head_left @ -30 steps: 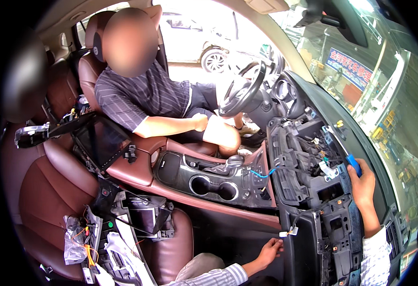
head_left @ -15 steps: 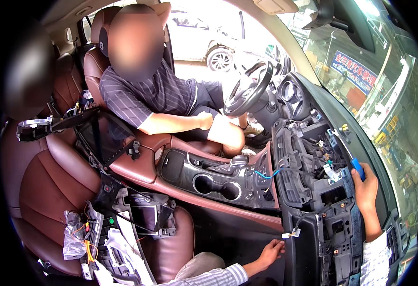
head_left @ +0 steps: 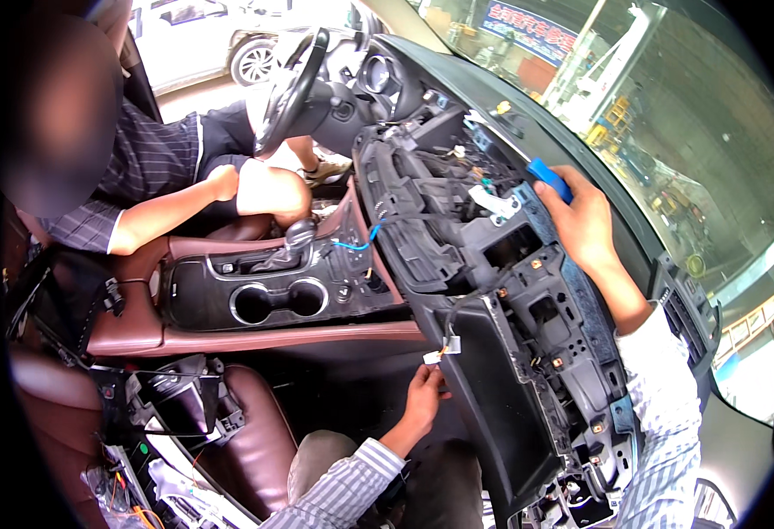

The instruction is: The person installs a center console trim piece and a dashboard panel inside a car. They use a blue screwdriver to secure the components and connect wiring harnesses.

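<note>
My right hand (head_left: 583,219) is wrapped round the blue handle of a screwdriver (head_left: 549,179), over the top of the stripped dashboard (head_left: 541,309). Its thin shaft points toward the far left, above the opened-up part of the dash. Lower down, my left hand (head_left: 423,404) has its fingers curled together at a small white wire connector (head_left: 432,359). The fingertips meet the connector's lower edge, and its wire runs up into the dash beside the black glovebox panel (head_left: 501,388). A white bracket (head_left: 495,203) sits in the dash left of my right hand.
Another person (head_left: 166,176) sits behind the steering wheel (head_left: 294,93), a hand on one knee. The centre console (head_left: 201,295) with gear lever and cup holders lies between us. Removed trim and a screen unit (head_left: 184,410) lie on the brown seat. The windscreen (head_left: 669,150) slopes beyond the dash.
My view has swung right, so the scene sits further left. My left hand has come up against the white connector. The screwdriver stays in my right hand.
</note>
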A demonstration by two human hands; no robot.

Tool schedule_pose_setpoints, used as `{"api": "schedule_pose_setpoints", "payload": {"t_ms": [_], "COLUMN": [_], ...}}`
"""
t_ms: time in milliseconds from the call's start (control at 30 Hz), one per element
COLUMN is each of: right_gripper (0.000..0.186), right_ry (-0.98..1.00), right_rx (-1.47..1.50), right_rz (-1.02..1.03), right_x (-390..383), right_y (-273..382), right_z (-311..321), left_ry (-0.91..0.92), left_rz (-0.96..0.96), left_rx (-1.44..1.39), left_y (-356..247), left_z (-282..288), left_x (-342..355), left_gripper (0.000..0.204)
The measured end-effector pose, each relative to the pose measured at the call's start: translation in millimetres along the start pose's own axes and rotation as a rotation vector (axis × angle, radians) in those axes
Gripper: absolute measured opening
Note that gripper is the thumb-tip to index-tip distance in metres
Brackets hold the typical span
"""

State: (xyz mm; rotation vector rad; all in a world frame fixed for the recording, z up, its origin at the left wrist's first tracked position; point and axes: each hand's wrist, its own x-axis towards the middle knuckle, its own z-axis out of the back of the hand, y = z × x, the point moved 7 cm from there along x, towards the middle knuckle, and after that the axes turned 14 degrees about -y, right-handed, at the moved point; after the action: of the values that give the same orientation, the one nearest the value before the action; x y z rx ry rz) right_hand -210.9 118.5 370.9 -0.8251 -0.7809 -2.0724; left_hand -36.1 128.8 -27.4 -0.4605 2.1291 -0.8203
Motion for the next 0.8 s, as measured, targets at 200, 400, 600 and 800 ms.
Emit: {"api": "schedule_pose_setpoints", "payload": {"t_ms": [200, 400, 600, 800], "right_gripper": [0.032, 0.031, 0.03, 0.031], "right_ry": [0.006, 0.008, -0.007, 0.02], "right_rx": [0.008, 0.014, 0.013, 0.024], "right_rz": [-0.005, -0.019, -0.016, 0.007], "right_x": [-1, -4, -2, -1], "right_y": [-2, 1, -4, 10], "right_z": [0, -1, 7, -1], "left_ry": [0.018, 0.007, -0.031, -0.057], "left_rz": [0.019, 0.038, 0.015, 0.033], "left_rx": [0.024, 0.021, 0.003, -0.027], "left_y": [-1, -3, 2, -2], "left_z": [0, 6, 5, 13], "left_x": [1, -2, 3, 4], "left_gripper": [0.021, 0.024, 0.026, 0.028]}}
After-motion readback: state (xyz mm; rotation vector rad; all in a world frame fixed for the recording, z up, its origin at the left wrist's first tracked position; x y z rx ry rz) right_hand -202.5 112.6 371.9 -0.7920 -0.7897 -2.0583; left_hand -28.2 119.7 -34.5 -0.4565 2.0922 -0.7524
